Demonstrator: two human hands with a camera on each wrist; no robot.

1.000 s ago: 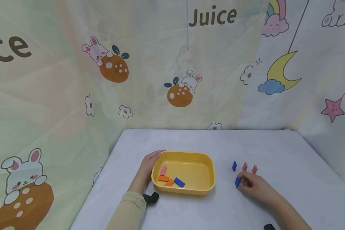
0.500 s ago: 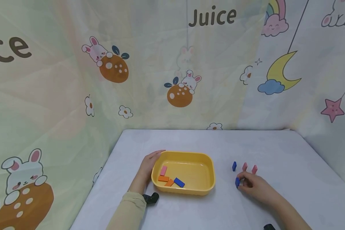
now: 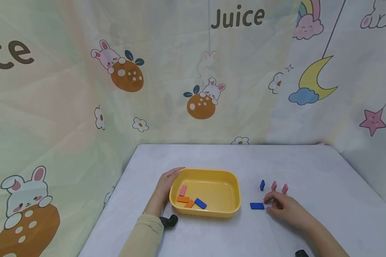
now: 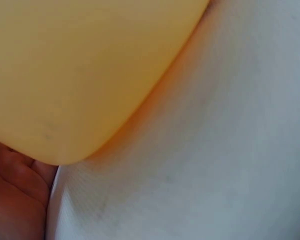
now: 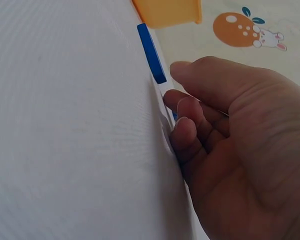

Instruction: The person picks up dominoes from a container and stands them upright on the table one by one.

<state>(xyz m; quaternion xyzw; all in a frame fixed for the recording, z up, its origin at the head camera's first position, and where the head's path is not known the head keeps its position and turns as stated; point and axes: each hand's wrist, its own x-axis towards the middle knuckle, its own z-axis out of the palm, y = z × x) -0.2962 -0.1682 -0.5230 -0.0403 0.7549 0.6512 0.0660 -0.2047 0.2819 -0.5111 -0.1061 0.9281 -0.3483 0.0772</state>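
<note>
Head view: our left hand (image 3: 164, 185) rests flat against the tray (image 3: 233, 200), steadying it. Our right hand (image 3: 281, 207), fingers loosely curled and holding nothing, sits just beside the blue block (image 3: 257, 206) lying flat on the counter (image 3: 308, 164).

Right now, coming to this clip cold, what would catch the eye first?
The yellow tray in the middle of the white table, with pink, orange and blue blocks lying inside; the left hand rests against its left side. To its right, a blue block lies flat by the right hand, which holds nothing, and three small blocks stand upright just beyond.
</note>
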